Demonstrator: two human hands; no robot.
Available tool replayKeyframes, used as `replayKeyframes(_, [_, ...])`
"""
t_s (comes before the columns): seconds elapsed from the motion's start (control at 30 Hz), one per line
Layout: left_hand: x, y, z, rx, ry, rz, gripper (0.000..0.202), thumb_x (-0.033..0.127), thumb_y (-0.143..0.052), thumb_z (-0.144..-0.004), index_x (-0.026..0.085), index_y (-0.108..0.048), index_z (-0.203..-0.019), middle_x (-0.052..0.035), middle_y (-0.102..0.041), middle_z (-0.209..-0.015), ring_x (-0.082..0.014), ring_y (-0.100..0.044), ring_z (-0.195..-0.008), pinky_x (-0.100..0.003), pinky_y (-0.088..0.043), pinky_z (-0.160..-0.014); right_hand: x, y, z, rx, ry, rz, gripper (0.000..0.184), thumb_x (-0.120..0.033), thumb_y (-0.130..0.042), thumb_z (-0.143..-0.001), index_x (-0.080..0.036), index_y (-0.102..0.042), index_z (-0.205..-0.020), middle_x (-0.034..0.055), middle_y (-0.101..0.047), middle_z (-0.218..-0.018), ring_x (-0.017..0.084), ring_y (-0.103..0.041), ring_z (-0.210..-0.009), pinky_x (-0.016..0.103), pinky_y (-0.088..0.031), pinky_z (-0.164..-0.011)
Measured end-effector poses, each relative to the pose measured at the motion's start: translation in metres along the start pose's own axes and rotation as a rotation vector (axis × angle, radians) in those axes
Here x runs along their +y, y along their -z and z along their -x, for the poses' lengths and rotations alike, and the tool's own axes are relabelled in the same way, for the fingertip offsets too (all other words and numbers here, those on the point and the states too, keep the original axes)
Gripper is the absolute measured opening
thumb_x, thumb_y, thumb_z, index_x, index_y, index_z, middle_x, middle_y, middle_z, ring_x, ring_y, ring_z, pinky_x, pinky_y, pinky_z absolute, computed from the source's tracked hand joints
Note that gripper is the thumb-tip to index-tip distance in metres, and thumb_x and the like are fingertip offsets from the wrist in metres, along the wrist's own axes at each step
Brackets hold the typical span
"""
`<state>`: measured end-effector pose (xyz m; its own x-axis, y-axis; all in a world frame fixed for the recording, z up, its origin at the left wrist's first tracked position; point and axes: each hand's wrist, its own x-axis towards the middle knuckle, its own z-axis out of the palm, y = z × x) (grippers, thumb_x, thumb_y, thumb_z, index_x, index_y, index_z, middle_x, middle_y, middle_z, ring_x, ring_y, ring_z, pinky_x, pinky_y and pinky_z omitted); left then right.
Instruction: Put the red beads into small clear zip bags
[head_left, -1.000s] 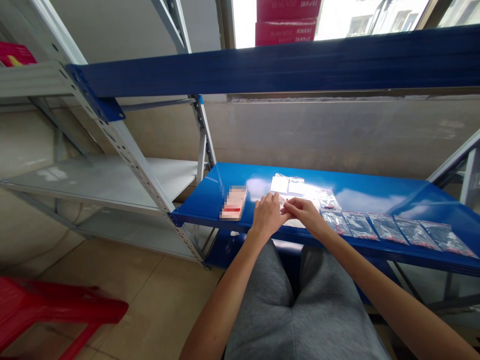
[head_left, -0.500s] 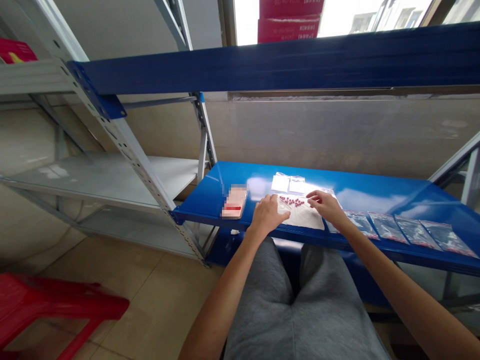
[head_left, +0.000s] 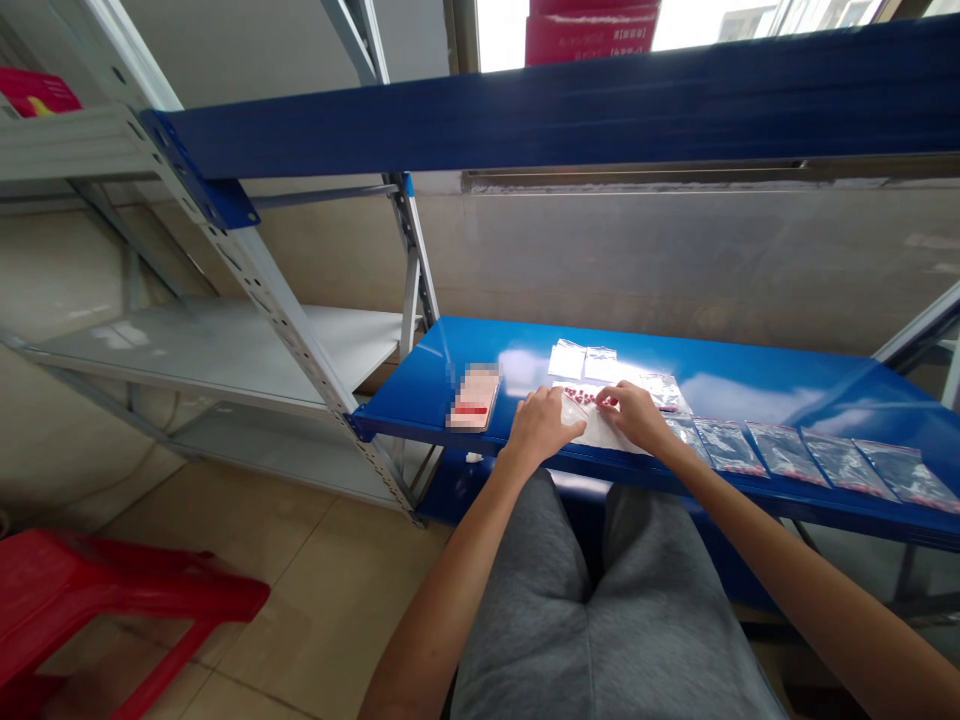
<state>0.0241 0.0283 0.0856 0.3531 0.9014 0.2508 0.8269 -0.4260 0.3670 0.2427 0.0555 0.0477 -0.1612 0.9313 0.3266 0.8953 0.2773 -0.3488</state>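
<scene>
A white sheet [head_left: 600,432] lies at the front of the blue shelf [head_left: 750,380] with small red pieces [head_left: 581,395] on it. My left hand [head_left: 541,424] rests curled on the sheet's left edge, fingers closed on a small clear bag [head_left: 571,410]. My right hand [head_left: 634,413] sits over the red pieces, its fingertips pinched together at them. What the fingertips hold is too small to make out. A row of several filled clear bags [head_left: 780,450] lies to the right of my hand.
Two flat clear bags [head_left: 583,360] lie behind the sheet. A blurred pink card [head_left: 474,397] lies to the left. Grey shelving [head_left: 217,350] stands on the left, a blue beam [head_left: 570,110] overhead, a red stool [head_left: 112,600] on the floor.
My right hand went out to the right over the bag row, then came back to the red pieces on the sheet. My left hand stayed at the sheet's left edge.
</scene>
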Motion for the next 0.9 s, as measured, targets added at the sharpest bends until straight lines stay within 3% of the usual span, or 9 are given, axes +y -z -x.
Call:
replayKeyframes(0.3, [-0.003, -0.007, -0.001, 0.004, -0.058, 0.061, 0.054, 0.046, -0.068, -0.086, 0.016, -0.059, -0.129, -0.013, -0.066, -0.122, -0.0302, -0.063, -0.117, -0.042, -0.05, -0.1, -0.008, 0.002, -0.004, -0.023, 0.005, 0.096, 0.021, -0.016, -0.054, -0.092, -0.016, -0.075, -0.093, 0.0122, -0.068, -0.093, 0.022, -0.062, -0.083, 0.03, -0.042, -0.072])
replayKeyframes(0.47, [-0.004, -0.009, -0.002, 0.014, -0.097, 0.153, 0.058, 0.046, -0.071, -0.084, 0.017, -0.058, -0.133, -0.0122, -0.066, -0.123, -0.0291, -0.062, -0.118, -0.041, -0.05, -0.101, -0.017, 0.018, -0.007, -0.033, 0.001, -0.263, 0.023, -0.036, -0.06, -0.088, -0.019, -0.074, -0.087, 0.0049, -0.067, -0.073, 0.019, -0.055, -0.069, 0.03, -0.04, -0.064])
replayKeyframes(0.57, [-0.003, -0.008, -0.004, 0.015, -0.136, 0.256, 0.054, 0.044, -0.074, -0.084, 0.018, -0.061, -0.129, -0.0104, -0.067, -0.119, -0.0265, -0.064, -0.113, -0.038, -0.052, -0.099, -0.033, 0.03, -0.007, -0.118, 0.018, -0.499, 0.032, -0.048, -0.064, -0.084, -0.019, -0.076, -0.082, 0.0027, -0.066, -0.068, 0.016, -0.051, -0.063, 0.029, -0.038, -0.06])
replayKeyframes(0.7, [0.0, -0.003, -0.004, -0.035, -0.137, 0.379, 0.044, 0.041, -0.074, -0.084, 0.021, -0.065, -0.121, -0.0066, -0.069, -0.113, -0.0219, -0.067, -0.099, -0.034, -0.055, -0.089, -0.049, 0.045, -0.006, -0.275, 0.0, -0.679, 0.034, -0.05, -0.068, -0.081, -0.018, -0.08, -0.083, 0.0021, -0.067, -0.065, 0.015, -0.051, -0.061, 0.029, -0.038, -0.058])
replayKeyframes(0.8, [0.0, -0.002, -0.004, -0.018, -0.119, 0.387, 0.049, 0.041, -0.075, -0.082, 0.019, -0.065, -0.124, -0.008, -0.069, -0.116, -0.0223, -0.067, -0.099, -0.034, -0.055, -0.088, -0.041, 0.048, -0.009, -0.265, 0.015, -0.632, 0.032, -0.047, -0.067, -0.083, -0.018, -0.081, -0.087, 0.003, -0.069, -0.067, 0.016, -0.054, -0.062, 0.03, -0.04, -0.059])
replayKeyframes(0.9, [-0.002, -0.004, -0.005, 0.007, -0.105, 0.365, 0.053, 0.04, -0.076, -0.08, 0.017, -0.064, -0.127, -0.0099, -0.069, -0.119, -0.0247, -0.067, -0.104, -0.037, -0.054, -0.093, -0.02, 0.04, -0.013, -0.113, 0.007, -0.419, 0.022, -0.035, -0.064, -0.083, -0.02, -0.08, -0.087, 0.006, -0.075, -0.079, 0.019, -0.062, -0.069, 0.031, -0.044, -0.065])
